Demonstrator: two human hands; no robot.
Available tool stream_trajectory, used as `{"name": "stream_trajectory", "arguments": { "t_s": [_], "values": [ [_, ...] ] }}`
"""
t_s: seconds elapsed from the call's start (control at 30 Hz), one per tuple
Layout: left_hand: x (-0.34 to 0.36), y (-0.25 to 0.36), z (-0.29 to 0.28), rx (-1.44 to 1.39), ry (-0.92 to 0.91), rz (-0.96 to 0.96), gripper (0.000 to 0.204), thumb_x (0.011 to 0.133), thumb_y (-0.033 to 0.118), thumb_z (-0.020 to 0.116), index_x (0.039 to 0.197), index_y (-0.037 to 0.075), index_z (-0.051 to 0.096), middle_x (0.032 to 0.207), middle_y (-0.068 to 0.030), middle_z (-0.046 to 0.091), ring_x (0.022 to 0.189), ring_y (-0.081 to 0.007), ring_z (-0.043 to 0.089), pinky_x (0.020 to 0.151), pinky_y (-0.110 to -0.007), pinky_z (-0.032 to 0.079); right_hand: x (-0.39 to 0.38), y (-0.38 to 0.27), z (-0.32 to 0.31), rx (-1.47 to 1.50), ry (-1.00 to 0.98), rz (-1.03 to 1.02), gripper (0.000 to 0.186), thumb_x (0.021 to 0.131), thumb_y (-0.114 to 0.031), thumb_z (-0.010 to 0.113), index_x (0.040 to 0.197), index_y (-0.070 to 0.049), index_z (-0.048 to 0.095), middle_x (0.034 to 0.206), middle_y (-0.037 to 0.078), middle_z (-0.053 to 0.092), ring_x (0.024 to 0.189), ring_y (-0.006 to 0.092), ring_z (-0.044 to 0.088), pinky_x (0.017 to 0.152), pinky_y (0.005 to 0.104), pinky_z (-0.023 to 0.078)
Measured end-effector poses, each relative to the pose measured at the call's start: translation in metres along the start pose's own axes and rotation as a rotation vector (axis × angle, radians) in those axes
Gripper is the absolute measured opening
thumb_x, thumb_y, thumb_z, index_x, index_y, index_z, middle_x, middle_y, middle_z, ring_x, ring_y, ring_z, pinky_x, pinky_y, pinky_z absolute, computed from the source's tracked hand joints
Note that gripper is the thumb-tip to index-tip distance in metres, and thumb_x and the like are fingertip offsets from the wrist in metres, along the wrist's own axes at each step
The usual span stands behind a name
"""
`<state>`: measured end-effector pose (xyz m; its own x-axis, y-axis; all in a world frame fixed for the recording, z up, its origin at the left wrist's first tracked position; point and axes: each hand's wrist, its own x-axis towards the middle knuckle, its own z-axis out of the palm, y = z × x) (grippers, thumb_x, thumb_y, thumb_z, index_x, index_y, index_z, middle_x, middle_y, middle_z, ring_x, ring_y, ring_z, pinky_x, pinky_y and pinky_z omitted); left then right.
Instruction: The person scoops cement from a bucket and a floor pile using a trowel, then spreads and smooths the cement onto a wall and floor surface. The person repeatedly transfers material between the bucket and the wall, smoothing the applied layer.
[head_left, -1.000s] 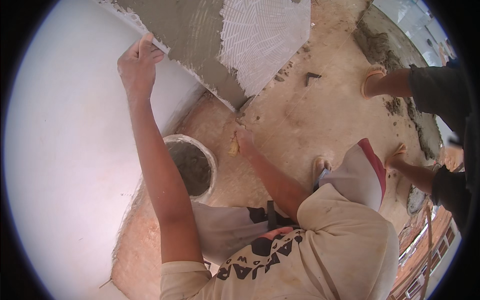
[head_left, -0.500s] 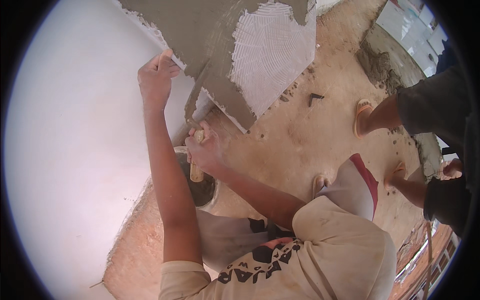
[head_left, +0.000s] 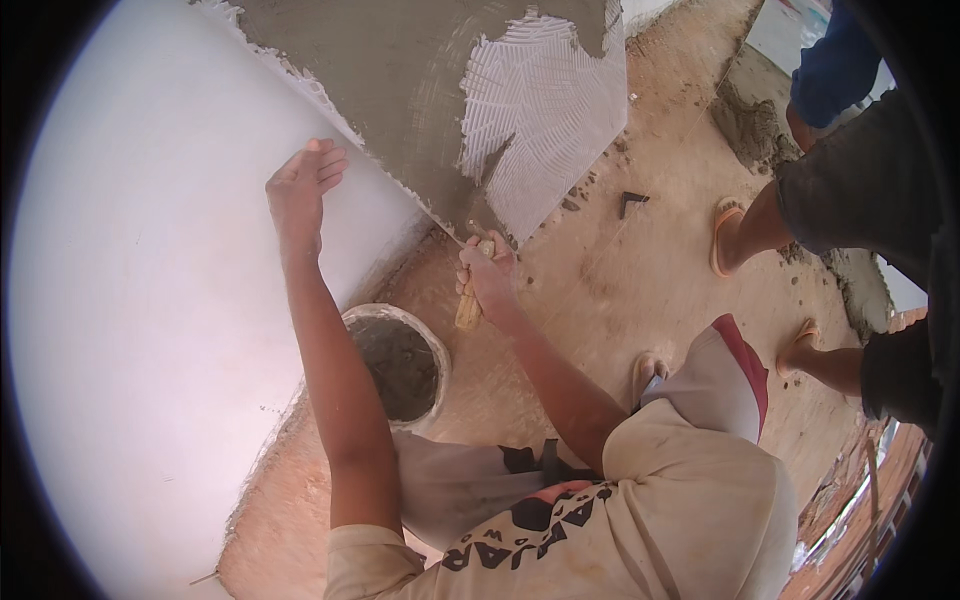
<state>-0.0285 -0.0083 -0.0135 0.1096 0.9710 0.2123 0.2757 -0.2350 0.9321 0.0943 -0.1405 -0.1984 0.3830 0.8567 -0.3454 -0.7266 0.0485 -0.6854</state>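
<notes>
My right hand (head_left: 490, 285) is wrapped around the pale wooden handle (head_left: 467, 310) of a trowel. The trowel's blade, coated with mortar, lies against the lower corner of a large tile, where it blends into the grey. The tile's back (head_left: 560, 130) faces up, with white ridges showing on the right. Wet grey mortar (head_left: 370, 75) covers its left and upper parts. My left hand (head_left: 300, 195) hovers beside the tile's left edge, apart from it, with fingers loosely bent and nothing seen in them. A round bucket (head_left: 441, 350) of grey mortar stands below, partly behind my left forearm.
A smooth white wall (head_left: 150, 300) fills the left side. On the brown floor (head_left: 570, 350) lies a small black L-shaped piece (head_left: 632, 204). At the right, people's legs in dark shorts (head_left: 860, 190) and sandals stand near a heap of mortar (head_left: 752, 120).
My right hand and the trowel have moved right and up along the tile's lower corner, uncovering the bucket. My left hand has let go of the tile's edge and dropped slightly left.
</notes>
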Motion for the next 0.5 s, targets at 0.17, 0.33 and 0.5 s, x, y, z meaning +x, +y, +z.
{"name": "stream_trajectory", "arguments": {
  "t_s": [0.17,0.33,0.5],
  "values": [
    [-0.001,-0.004,0.018,0.091,-0.025,0.061,0.038,0.095,0.031,0.063,0.103,-0.006,0.069,0.089,-0.0114,0.069,0.086,-0.0183,0.067,0.083,-0.031,0.055,0.034,0.040,-0.057,0.156,0.164,0.162,0.017,0.081,-0.006,0.059,0.094,-0.010,0.050,0.071,0.002,0.049,0.053,0.0122,0.050,0.046,0.0308,0.046],
    [0.006,-0.007,0.030,0.217,0.021,0.072,0.036,0.094,0.032,0.067,0.098,-0.003,0.071,0.080,-0.0101,0.070,0.081,-0.0182,0.070,0.075,-0.028,0.049,0.064,0.089,-0.128,0.232,0.132,0.246,0.008,0.084,-0.010,0.058,0.088,-0.011,0.051,0.072,0.003,0.050,0.055,0.0131,0.051,0.047,0.0300,0.046],
    [0.005,-0.011,0.028,0.215,0.040,0.079,0.037,0.093,0.031,0.069,0.093,-0.005,0.070,0.078,-0.0068,0.065,0.075,-0.0143,0.065,0.078,-0.029,0.057,0.072,0.099,-0.149,0.180,0.157,0.322,0.008,0.086,-0.012,0.058,0.086,-0.010,0.050,0.072,0.003,0.051,0.056,0.0132,0.051,0.047,0.0298,0.046]
  ]
}}
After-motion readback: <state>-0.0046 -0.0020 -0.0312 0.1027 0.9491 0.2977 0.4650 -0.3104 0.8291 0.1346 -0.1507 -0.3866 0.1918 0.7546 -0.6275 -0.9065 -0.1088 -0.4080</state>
